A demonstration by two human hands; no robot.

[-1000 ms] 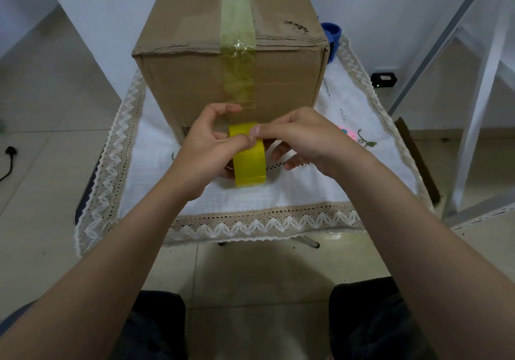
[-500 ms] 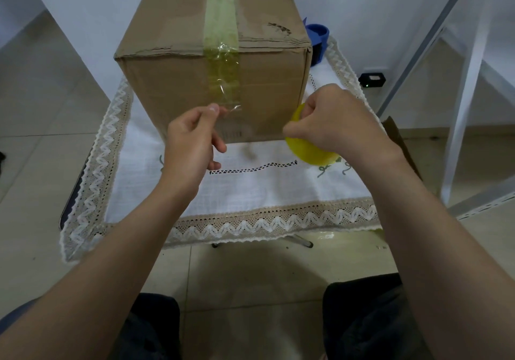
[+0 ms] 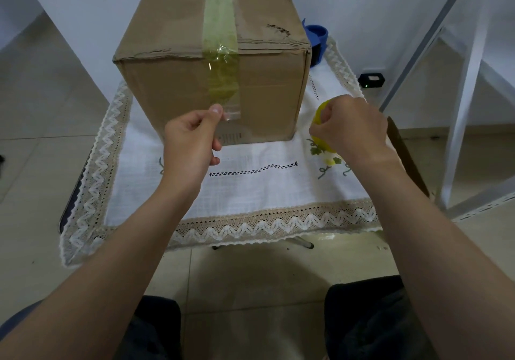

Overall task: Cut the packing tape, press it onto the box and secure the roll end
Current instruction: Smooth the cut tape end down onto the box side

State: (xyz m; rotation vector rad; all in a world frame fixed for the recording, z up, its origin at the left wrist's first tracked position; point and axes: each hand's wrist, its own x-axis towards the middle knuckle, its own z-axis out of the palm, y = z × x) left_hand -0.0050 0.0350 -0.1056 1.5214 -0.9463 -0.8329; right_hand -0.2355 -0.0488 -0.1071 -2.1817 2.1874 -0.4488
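Left hand (image 3: 189,142) is held up, fingers curled, with the tape strip's (image 3: 223,81) loose end pinched at the cardboard box's (image 3: 167,89) front. Right of the box, the yellow tape roll (image 3: 320,112) is gripped by the right hand (image 3: 351,125). Printing low on the box is unreadable.

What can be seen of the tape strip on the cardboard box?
The tape strip is clear with a yellowish tint, glossy and wrinkled. It runs down the middle of the top of the cardboard box, folds over the front edge and continues down the front face. Its lower end looks paler and not yet pressed flat; the left hand pinches that end between thumb and fingers. Nothing else touches it.
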